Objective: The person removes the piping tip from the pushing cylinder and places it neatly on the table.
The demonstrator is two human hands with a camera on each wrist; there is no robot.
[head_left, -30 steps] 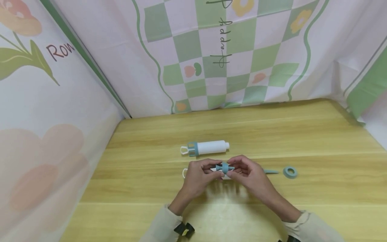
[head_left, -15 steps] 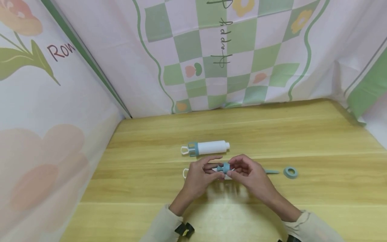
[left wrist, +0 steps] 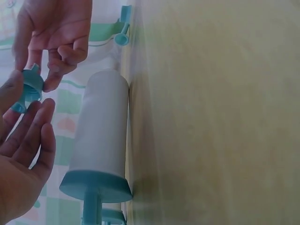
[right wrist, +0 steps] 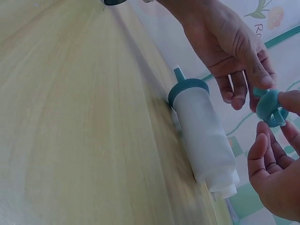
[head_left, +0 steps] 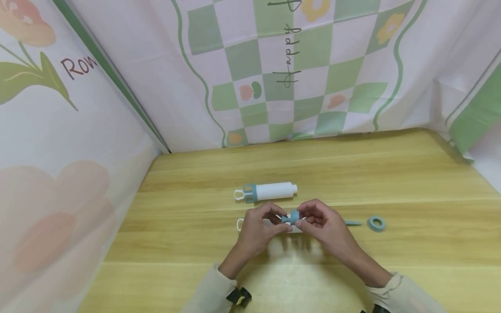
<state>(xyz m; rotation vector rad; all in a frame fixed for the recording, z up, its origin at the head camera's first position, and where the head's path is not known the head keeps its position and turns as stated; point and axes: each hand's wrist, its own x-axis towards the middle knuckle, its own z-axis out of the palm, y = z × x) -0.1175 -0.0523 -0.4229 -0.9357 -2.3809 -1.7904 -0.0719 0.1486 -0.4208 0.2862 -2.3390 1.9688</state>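
Above the table, both hands hold a small teal plastic fitting point(head_left: 295, 217), a rounded cap with a narrow stem flaring at one end. My left hand point(head_left: 254, 228) pinches the flared end between thumb and fingers. At the cap side, the thumb and fingertips of my right hand point(head_left: 328, 228) grip the rounded part. The left wrist view shows the cap's hollow underside point(left wrist: 33, 91); a pointed stem point(right wrist: 279, 117) stands out in the right wrist view. Below the hands lies a white cylinder point(left wrist: 103, 122) with a teal collar point(left wrist: 96, 183), partly hidden in the head view.
Farther back lies a similar white syringe-like tube point(head_left: 274, 190) with a teal collar and white loop handle. To the right are a tapered teal piece point(head_left: 353, 222) and a teal ring point(head_left: 376, 224). Printed curtains point(head_left: 156, 87) border the wooden table point(head_left: 176, 243).
The cap has shifted slightly right with the right fingers, and its right-hand tip is no longer visible in the head view. The left index finger lifted, then came back to the flared end.
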